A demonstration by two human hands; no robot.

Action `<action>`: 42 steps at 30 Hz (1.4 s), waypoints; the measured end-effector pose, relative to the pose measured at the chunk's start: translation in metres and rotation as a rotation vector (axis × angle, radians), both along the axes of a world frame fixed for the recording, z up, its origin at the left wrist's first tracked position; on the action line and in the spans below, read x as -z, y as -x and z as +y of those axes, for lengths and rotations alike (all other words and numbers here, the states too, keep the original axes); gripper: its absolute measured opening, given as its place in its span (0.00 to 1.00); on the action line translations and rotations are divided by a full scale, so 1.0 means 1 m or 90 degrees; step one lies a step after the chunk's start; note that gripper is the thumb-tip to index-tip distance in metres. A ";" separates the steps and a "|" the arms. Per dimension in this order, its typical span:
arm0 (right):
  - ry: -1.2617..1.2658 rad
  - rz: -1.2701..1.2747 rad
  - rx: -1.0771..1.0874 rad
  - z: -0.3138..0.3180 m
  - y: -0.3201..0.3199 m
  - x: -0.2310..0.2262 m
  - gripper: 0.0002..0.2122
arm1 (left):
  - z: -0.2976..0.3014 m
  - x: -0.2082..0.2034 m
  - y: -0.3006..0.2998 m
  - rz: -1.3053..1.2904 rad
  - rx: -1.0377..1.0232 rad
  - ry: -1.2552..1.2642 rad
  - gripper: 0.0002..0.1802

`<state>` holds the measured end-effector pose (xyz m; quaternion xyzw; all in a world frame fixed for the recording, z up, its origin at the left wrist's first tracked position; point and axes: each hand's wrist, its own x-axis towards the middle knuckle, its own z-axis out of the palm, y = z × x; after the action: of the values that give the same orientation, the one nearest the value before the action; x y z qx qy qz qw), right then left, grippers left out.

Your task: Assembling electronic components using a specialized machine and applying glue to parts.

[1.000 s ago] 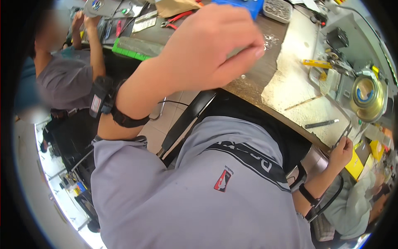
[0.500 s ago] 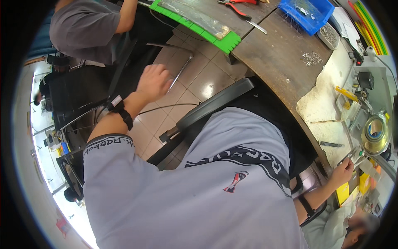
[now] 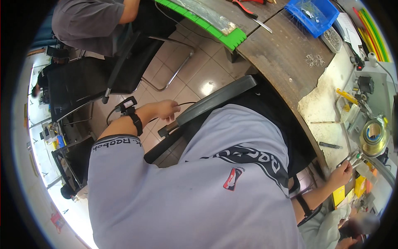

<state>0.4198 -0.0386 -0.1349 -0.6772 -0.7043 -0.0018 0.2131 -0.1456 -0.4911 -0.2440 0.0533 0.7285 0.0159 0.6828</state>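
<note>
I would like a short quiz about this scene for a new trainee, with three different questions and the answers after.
1. Which hand is nearer to the gold-coloured roll?
2. True or false: the left hand rests on the brown table.
3. Fill in: the bin on the brown table is ____ in colour.

Key: 1. The right hand. 2. False; the left hand is near the chair armrest. 3. Blue.

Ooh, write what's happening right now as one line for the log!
left hand: near black armrest | right hand: holding thin metal tool | bench: blue bin, small pale loops
</note>
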 end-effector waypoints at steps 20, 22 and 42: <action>0.007 0.036 0.041 -0.012 -0.006 -0.004 0.18 | 0.070 0.085 -0.007 0.466 0.491 -0.109 0.15; 0.011 0.033 0.036 -0.011 -0.005 -0.005 0.18 | 0.033 0.107 0.018 0.418 0.602 0.053 0.12; 0.008 -0.001 0.008 0.005 -0.006 0.007 0.18 | -0.002 -0.300 0.161 0.539 0.531 0.340 0.16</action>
<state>0.4253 -0.0336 -0.1418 -0.6827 -0.7004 0.0012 0.2082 -0.3061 -0.4935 0.0562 0.1618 0.8314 -0.4548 0.2752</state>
